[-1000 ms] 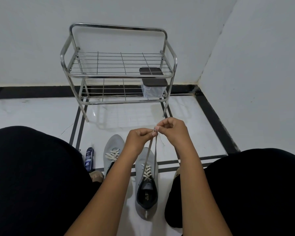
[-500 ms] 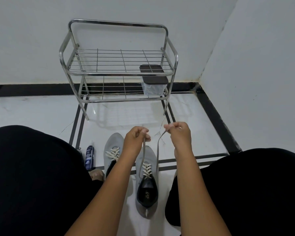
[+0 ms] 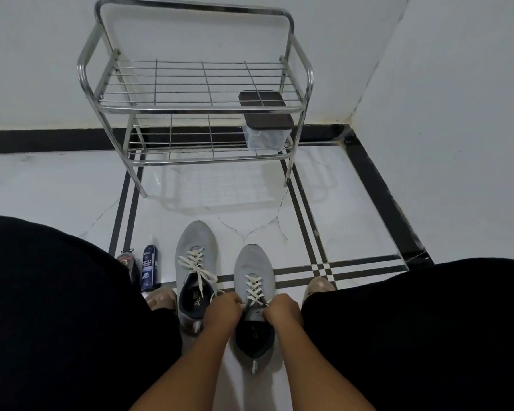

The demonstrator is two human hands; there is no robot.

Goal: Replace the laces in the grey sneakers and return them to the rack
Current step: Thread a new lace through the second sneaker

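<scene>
Only one view here, the head cam looking down. Two grey sneakers sit side by side on the white tiled floor, low in the middle of the frame. The right sneaker (image 3: 253, 280) is the one being worked on: the left hand (image 3: 222, 310) and right hand (image 3: 282, 310) are both curled up tight at the top of its tongue, each pinching an end of the white lace (image 3: 254, 287), which is criss-crossed up the eyelets. The left sneaker (image 3: 196, 256) is just beside it, a bit further up the frame, with its own white lace threaded but hanging loose into the opening.

There's some logo on both insoles, way too small to read. At lower left a dark blue spray can (image 3: 149, 268) lies on the floor with white lettering, can't make out the words. Next to it is a small dark thing (image 3: 127, 262), can't tell what.

The chrome wire rack (image 3: 190, 109) stands against the wall at the top centre, well apart from the shoes, with a clear plastic box (image 3: 266, 132) with a dark lid on its lower shelf, right side.
</scene>
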